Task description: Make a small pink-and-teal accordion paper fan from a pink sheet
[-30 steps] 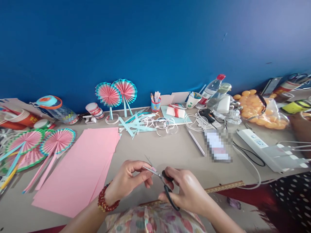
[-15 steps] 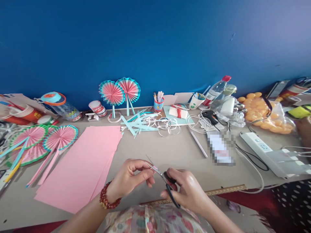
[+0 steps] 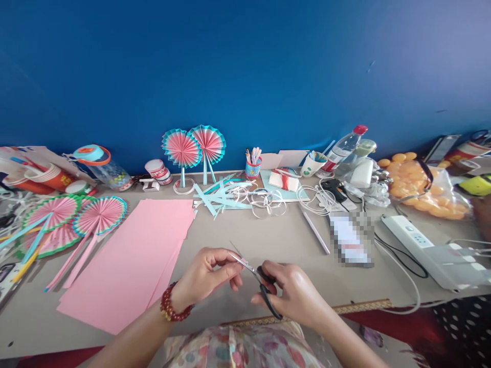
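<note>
1 pair of scissors [image 3: 254, 272] in 1 right hand [image 3: 293, 289], 1 left hand [image 3: 205, 276] alongside

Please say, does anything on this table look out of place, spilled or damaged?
No spill or damage stands out. Only the strips look untidy: they lie crisscrossed in a loose heap near the upright fans. A pixelated patch hides what is there.

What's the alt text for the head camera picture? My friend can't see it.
A person's right hand holds black-handled scissors, blades parted, at a small pink piece by the left hand. Pink paper sheets lie leftward; two pleated fans stand by a blue wall.
</note>
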Motion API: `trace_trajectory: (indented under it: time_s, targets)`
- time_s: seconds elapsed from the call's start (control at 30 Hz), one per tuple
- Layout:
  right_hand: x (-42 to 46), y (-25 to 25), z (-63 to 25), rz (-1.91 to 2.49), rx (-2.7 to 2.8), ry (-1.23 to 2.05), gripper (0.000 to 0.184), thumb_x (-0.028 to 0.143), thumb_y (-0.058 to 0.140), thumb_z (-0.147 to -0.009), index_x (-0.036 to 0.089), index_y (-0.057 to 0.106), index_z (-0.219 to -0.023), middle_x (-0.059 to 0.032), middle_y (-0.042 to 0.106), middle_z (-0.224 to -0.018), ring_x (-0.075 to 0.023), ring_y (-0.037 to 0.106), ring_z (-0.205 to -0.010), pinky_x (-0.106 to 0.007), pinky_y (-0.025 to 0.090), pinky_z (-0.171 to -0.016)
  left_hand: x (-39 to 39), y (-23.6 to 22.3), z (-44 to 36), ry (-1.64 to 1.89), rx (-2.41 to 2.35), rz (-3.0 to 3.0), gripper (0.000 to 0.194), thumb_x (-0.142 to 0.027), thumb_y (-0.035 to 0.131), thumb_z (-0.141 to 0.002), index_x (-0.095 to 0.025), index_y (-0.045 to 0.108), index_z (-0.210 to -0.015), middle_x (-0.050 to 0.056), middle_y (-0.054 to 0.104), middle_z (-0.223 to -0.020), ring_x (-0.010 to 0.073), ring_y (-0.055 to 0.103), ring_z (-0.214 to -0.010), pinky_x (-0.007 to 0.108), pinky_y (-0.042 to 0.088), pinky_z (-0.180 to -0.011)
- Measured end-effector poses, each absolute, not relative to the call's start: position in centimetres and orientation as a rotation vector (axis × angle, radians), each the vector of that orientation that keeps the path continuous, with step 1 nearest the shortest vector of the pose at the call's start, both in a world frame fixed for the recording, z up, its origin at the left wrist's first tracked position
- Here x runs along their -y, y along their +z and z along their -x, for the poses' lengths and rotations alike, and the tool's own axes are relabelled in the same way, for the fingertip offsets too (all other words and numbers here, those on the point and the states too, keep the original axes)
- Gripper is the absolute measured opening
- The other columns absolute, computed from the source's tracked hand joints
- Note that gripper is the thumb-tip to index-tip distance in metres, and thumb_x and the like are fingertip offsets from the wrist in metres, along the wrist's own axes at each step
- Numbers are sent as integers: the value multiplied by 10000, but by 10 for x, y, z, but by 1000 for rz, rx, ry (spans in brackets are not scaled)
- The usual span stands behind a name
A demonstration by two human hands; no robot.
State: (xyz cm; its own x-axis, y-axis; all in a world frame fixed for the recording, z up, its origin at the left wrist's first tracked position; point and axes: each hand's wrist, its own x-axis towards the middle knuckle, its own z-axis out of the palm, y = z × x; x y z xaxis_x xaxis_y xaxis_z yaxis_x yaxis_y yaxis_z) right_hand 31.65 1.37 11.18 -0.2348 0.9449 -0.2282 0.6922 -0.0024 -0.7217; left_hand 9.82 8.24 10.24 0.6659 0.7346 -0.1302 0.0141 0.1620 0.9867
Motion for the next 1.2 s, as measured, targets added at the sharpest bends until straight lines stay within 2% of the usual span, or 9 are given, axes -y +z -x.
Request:
trace_trajectory:
  time_s: [0.43,0.67,0.8,0.93,1.1,1.2]
  targets:
    - [-17,98,-318,1672,1909,1010,400,440,656,-784,231,345,-643,55,471,-587,-110,398,-534,-227,261,-531,-85,96,-100,610,-692,-1260,271,-387,646,-901,-129,731,-895,54,714,-718,145,666,-601,256,520,-611]
    - [-18,108,-319,1692,1942,1037,388,482,705,-744,228,418,-684,47,533,-635,-115,447,-557,-228,293,-554,-87,102,-101,561,-699,-1346,260,-371,627,-913,-134,733,-920,44,707,-705,137,666,-597,233,511,-611]
    - [-22,114,-320,1690,1981,1001,386,509,668,-760,225,422,-671,38,543,-624,-116,447,-553,-230,284,-550,-87,105,-102,558,-696,-1359,258,-369,623,-914,-135,729,-914,43,703,-711,135,667,-597,228,513,-606]
    - [-24,107,-320,1687,1965,966,408,521,646,-777,222,401,-645,40,517,-587,-110,429,-532,-232,258,-531,-87,100,-103,580,-683,-1308,270,-385,640,-901,-129,726,-904,50,705,-725,141,664,-604,243,525,-608]
    - [-24,90,-321,1681,1850,924,495,543,596,-813,227,283,-595,58,359,-521,-106,313,-503,-236,225,-499,-88,92,-106,590,-697,-1270,270,-396,645,-903,-137,716,-889,43,708,-701,139,660,-609,243,522,-614]
    - [-26,86,-328,1737,1792,875,414,529,597,-810,233,363,-638,56,406,-542,-112,357,-505,-231,266,-506,-89,92,-107,611,-679,-1274,252,-381,647,-906,-139,718,-918,49,720,-733,142,672,-635,255,530,-653]
